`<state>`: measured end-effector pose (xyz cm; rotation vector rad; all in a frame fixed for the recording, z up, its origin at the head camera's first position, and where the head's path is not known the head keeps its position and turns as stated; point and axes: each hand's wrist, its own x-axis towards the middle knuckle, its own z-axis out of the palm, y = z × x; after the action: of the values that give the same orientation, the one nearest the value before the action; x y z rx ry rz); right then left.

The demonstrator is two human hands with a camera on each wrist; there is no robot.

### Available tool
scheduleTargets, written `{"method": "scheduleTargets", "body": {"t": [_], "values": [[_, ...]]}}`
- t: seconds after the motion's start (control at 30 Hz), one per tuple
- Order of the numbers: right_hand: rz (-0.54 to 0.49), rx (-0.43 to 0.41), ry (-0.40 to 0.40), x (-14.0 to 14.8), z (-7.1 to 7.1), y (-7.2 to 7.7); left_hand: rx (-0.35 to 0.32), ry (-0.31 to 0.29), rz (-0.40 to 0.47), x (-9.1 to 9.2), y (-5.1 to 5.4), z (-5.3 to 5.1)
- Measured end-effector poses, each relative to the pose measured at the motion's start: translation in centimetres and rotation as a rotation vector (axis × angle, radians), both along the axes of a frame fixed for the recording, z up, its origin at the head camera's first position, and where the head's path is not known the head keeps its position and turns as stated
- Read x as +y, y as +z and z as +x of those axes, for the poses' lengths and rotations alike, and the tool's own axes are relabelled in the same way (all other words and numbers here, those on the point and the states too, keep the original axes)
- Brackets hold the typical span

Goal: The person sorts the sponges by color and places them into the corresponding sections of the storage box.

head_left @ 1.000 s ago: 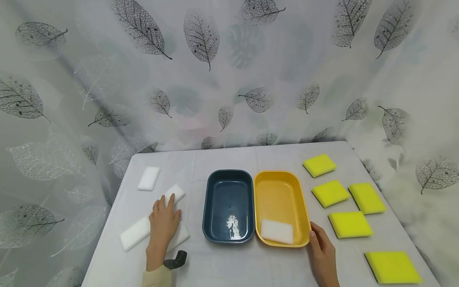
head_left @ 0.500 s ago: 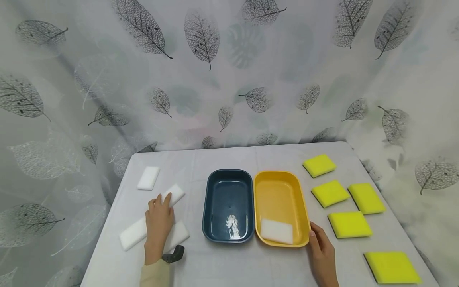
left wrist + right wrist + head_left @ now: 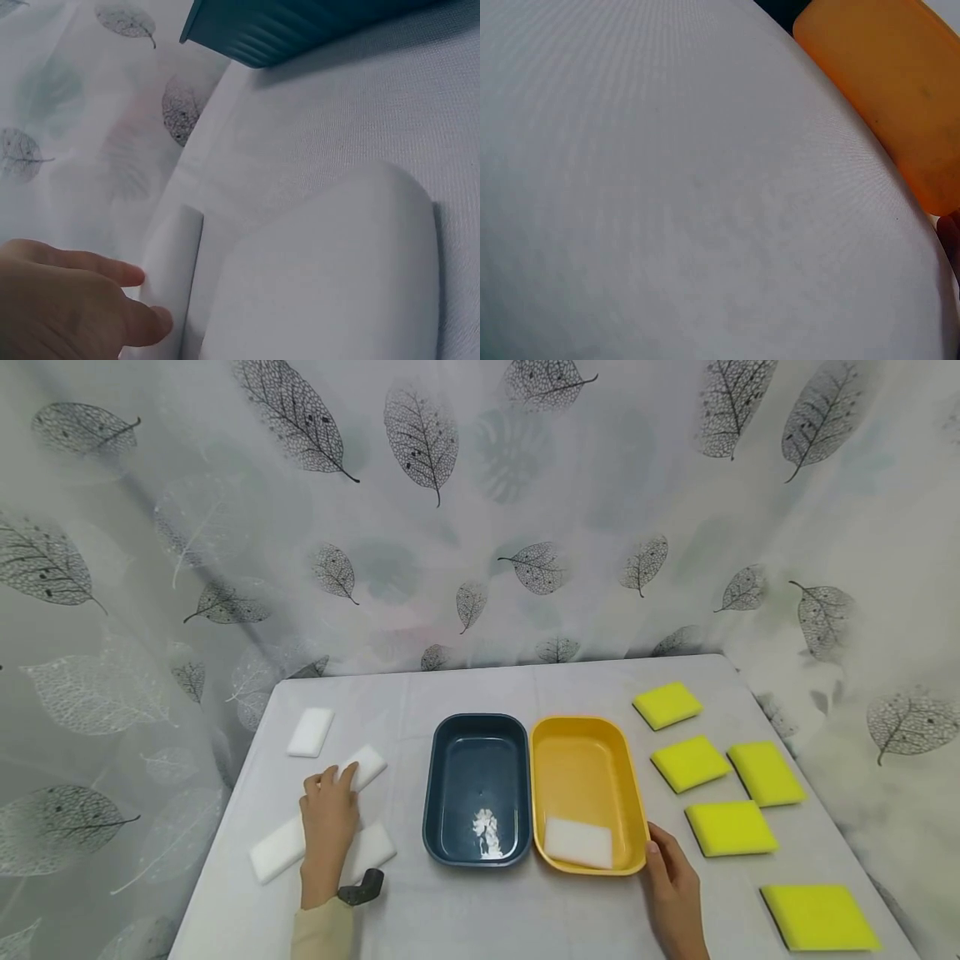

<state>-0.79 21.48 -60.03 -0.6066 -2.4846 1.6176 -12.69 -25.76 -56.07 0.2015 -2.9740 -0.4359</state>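
In the head view my left hand (image 3: 328, 810) is on a white sponge (image 3: 367, 766) lying on the table, its fingers bent at the block. Thumb and index finger both meet this sponge (image 3: 176, 259) in the left wrist view; the hand covers its near end. Close by lie two more white sponges, one (image 3: 279, 850) left of the hand and one (image 3: 371, 850) under the wrist's right side. My right hand (image 3: 675, 893) holds the right wall of a yellow tray (image 3: 585, 752) near its front corner. Inside that tray rests a white sponge (image 3: 577, 843).
A dark blue tray (image 3: 480, 777) stands against the yellow one's left side. Another white sponge (image 3: 311, 732) lies at the back left. Several yellow sponges (image 3: 731, 828) with dark undersides are spread on the right of the white-covered table (image 3: 480, 927). A leaf-patterned curtain (image 3: 480, 527) hangs behind.
My left hand has shifted slightly left on the white sponge, and its fingers have drawn in closer together. That sponge, the trays and the right hand stay in place.
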Motion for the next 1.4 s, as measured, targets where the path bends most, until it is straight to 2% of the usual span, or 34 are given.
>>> {"method": "scheduleTargets", "body": {"t": [0.23, 0.43, 0.6, 0.77, 1.07, 1.27, 1.4], "values": [[-0.008, -0.021, 0.002, -0.1, 0.0, 0.4, 0.04, 0.0, 0.03, -0.1, -0.5, 0.4], [-0.003, -0.033, 0.005, 0.0, 0.0, 0.5, 0.031, 0.007, 0.167, 0.2, -0.7, 0.6], [-0.002, -0.028, 0.003, 0.0, 0.0, 0.4, 0.029, 0.026, 0.313, 0.7, -0.2, 0.5], [0.007, -0.017, 0.0, 0.0, 0.0, 0.2, 0.047, 0.01, 0.436, 1.1, 0.3, 0.5], [0.025, -0.003, 0.001, 0.0, 0.0, 0.3, 0.023, 0.015, 0.52, 2.1, 1.4, 0.4], [0.028, 0.014, 0.011, 0.0, 0.0, 0.2, 0.038, 0.014, 0.585, 2.8, 2.2, 0.6], [0.022, 0.019, 0.015, 0.0, 0.0, 0.0, 0.052, 0.003, 0.595, 3.2, 2.6, 0.8]]}}
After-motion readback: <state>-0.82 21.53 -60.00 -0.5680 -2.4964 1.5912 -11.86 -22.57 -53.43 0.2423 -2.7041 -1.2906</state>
